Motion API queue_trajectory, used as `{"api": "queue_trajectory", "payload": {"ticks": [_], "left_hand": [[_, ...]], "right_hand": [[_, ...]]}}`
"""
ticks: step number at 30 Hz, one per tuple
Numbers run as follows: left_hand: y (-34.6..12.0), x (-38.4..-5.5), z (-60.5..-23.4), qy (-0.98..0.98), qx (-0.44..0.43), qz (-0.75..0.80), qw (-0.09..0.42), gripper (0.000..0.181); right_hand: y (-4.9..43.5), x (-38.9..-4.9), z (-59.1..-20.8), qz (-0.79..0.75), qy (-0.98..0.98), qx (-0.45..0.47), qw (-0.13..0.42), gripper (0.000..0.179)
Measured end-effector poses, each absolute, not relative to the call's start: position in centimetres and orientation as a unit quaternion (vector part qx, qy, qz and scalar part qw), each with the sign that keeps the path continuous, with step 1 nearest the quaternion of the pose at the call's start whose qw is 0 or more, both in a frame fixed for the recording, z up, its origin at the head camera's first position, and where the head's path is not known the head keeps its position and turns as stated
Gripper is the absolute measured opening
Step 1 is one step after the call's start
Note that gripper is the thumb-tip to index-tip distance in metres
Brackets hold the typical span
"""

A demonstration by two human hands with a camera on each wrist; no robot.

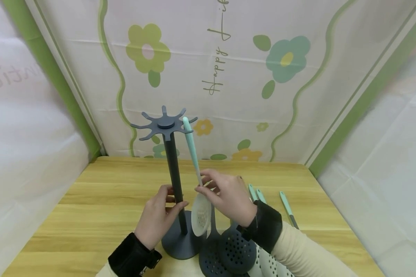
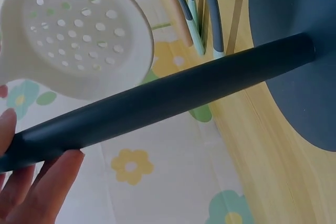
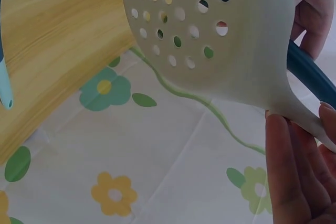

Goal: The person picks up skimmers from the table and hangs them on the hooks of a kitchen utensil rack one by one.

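Observation:
My left hand [image 1: 156, 215] holds the dark pole [image 1: 172, 165] of a utensil stand, with the fingers behind it and the thumb across the front. The stand has a round base [image 1: 180, 248] on the table and a star-shaped top [image 1: 166, 124] with several prongs. In my right hand [image 1: 230, 196] a white skimmer [image 1: 200, 215] is pinched at its neck, perforated head downward. Its mint handle [image 1: 191, 146] points up, with the tip overlapping the prongs on the right side in the head view. In the right wrist view the skimmer [image 3: 210, 61] hides part of the pole.
Dark perforated utensils [image 1: 237, 248] lie beside the base, below my right hand. White perforated ones [image 1: 268, 263] lie partly under the right forearm. Several mint handles, one of them apart [image 1: 286, 203], stick out on the right. A printed cloth [image 1: 242, 115] hangs behind the wooden table [image 1: 90, 215].

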State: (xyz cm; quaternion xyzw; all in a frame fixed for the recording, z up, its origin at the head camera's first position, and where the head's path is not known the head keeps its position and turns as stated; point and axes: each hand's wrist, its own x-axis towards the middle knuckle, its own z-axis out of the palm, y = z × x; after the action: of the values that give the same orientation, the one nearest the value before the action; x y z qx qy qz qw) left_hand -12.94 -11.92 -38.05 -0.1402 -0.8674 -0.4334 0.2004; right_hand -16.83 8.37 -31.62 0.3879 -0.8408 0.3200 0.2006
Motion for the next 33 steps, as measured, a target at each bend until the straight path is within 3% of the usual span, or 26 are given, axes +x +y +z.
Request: {"api": "queue_trajectory", "payload": {"ticks": [13,19,33], "left_hand": [[-13.6,-14.1,-37.4,-0.824,-0.258,-0.493,0.107,0.051],[-13.5,-14.0,-37.4,-0.828,-0.254,-0.486,0.121,0.041],[-13.3,-13.9,-38.0,-0.837,-0.249,-0.456,0.173,0.045]], "right_hand": [[8.4,-16.9,-31.4,0.356,-0.845,0.374,0.138,0.033],[8.6,-16.9,-31.6,0.373,-0.838,0.381,0.115,0.036],[11.5,-18.0,-32.8,0.364,-0.865,0.322,0.128,0.035]]}}
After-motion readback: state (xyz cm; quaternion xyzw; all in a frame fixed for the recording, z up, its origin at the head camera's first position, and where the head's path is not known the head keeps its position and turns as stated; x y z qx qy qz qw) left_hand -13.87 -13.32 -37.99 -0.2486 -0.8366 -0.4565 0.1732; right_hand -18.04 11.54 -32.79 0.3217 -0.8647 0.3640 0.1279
